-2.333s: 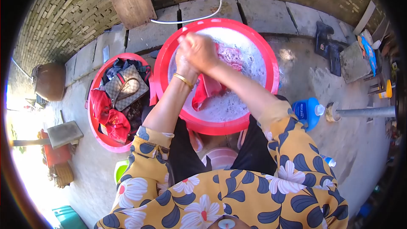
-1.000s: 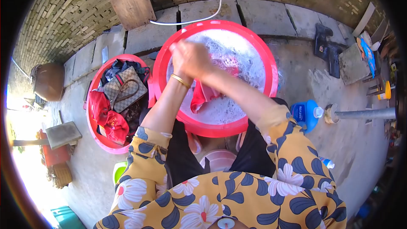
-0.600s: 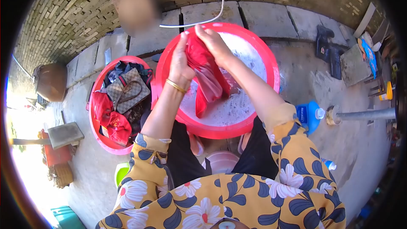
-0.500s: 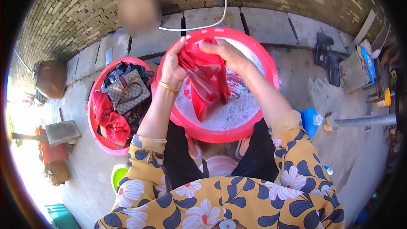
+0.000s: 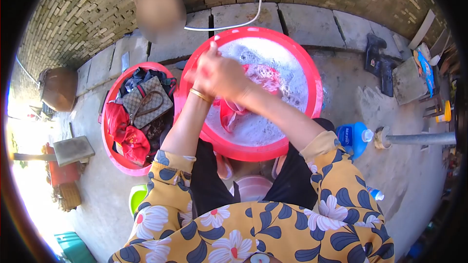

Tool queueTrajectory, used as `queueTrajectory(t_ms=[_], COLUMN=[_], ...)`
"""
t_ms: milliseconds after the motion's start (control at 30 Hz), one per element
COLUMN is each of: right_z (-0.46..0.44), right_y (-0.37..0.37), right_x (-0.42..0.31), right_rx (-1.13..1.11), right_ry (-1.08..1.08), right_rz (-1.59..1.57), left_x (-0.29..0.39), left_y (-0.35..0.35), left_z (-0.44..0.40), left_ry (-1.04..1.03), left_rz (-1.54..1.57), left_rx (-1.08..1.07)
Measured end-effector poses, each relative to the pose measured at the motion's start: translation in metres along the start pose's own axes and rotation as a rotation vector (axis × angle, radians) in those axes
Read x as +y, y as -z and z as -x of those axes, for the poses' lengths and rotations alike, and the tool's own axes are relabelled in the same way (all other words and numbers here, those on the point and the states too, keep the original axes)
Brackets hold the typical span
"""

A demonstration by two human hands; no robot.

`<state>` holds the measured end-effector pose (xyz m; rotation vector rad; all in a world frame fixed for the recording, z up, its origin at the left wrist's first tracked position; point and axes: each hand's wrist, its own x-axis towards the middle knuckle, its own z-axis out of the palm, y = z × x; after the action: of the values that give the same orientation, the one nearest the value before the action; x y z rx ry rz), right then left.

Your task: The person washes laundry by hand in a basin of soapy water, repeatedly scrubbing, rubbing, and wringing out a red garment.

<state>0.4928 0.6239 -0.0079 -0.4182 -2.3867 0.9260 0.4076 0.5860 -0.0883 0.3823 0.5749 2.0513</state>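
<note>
- Red cloth (image 5: 227, 116), head view: partly in suds (image 5: 258, 129) in red basin (image 5: 314, 90), centre toward near-left edge.
- Left hand (image 5: 199, 79), right hand (image 5: 226, 75): pressed together above basin's left edge, cloth between; finger detail hidden.
- Pink tub (image 5: 132, 169): red garment (image 5: 129, 141) along left edge, patterned handbag (image 5: 152, 96) toward right, dark clothes (image 5: 139, 79) at far edge.
</note>
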Motion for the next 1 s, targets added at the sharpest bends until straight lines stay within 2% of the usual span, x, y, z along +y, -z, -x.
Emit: queueTrajectory(t_ms=[33, 100, 167, 200, 233, 300, 333, 367, 400, 433, 467, 500, 533, 567, 600, 633, 700, 733, 767, 833, 867, 967, 1000], right_z=[0.006, 0.004, -0.015, -0.018, -0.018, -0.019, -0.015, -0.01, 0.001, 0.008, 0.008, 0.006, -0.006, -0.014, -0.015, -0.015, -0.013, -0.012, -0.001, 0.004, 0.004, -0.007, -0.015], right_y=[-0.019, -0.03, -0.01, -0.006, -0.015, -0.027, -0.025, -0.019, -0.019, -0.024, -0.02, -0.014, -0.009, -0.005, -0.007, -0.005, -0.01, -0.008, -0.007, -0.02, -0.019, 0.003, 0.012], right_x=[0.002, 0.014, 0.064, 0.084, 0.091, 0.1, 0.087, 0.059, 0.015, 0.007, 0.01, 0.014, 0.039, 0.065, 0.082, 0.084, 0.081, 0.068, 0.04, 0.013, 0.018, 0.051, 0.079], right_rx=[0.286, 0.437, 0.183, 0.271, 0.328, 0.368, 0.297, 0.229, 0.466, 0.494, 0.394, 0.292, 0.308, 0.324, 0.361, 0.398, 0.364, 0.336, 0.271, 0.534, 0.533, 0.37, 0.336], right_ry=[0.407, 0.479, 0.155, -0.117, -0.114, 0.026, 0.025, 0.031, 0.611, 0.528, 0.382, 0.235, 0.203, -0.014, -0.057, -0.099, -0.066, -0.028, 0.128, 0.598, 0.597, 0.101, -0.129], right_rz=[0.357, 0.274, 0.156, 0.114, 0.159, 0.23, 0.154, 0.081, 0.221, 0.198, 0.173, 0.145, 0.068, 0.091, 0.095, 0.098, 0.078, 0.061, 0.117, 0.168, 0.174, -0.033, 0.007], left_x=[0.005, -0.031, -0.015, -0.021, -0.024, -0.02, -0.016, -0.01, -0.006, -0.003, -0.007, -0.013, -0.015, -0.016, -0.027, -0.025, -0.022, -0.015, -0.019, -0.036, -0.032, -0.018, -0.022], left_y=[-0.029, 0.008, -0.038, -0.047, -0.039, -0.035, -0.026, -0.013, -0.001, -0.007, -0.016, -0.025, -0.049, -0.06, -0.037, -0.038, -0.041, -0.056, -0.031, 0.039, 0.012, -0.074, -0.052], left_z=[0.021, 0.001, -0.001, -0.001, -0.006, -0.008, -0.005, -0.004, -0.005, -0.001, 0.0, 0.002, -0.001, -0.004, -0.006, -0.007, -0.007, -0.003, -0.004, -0.01, -0.006, 0.001, -0.001], left_ry=[-0.14, -0.431, 0.129, 0.208, 0.199, 0.238, 0.241, 0.178, 0.107, 0.045, 0.05, 0.139, 0.22, 0.302, 0.254, 0.258, 0.307, 0.302, 0.298, -0.146, -0.144, 0.21, 0.343], left_rz=[0.013, 0.137, -0.186, -0.227, -0.204, -0.139, -0.141, -0.042, 0.063, 0.165, 0.169, 0.089, 0.005, -0.084, -0.33, -0.339, -0.111, -0.14, -0.138, 0.272, 0.277, -0.125, -0.187], left_rx=[-0.086, -0.137, 0.492, 0.602, 0.565, 0.55, 0.552, 0.347, 0.139, -0.064, -0.063, 0.137, 0.324, 0.511, 0.553, 0.552, 0.466, 0.511, 0.509, -0.12, -0.123, 0.504, 0.488])
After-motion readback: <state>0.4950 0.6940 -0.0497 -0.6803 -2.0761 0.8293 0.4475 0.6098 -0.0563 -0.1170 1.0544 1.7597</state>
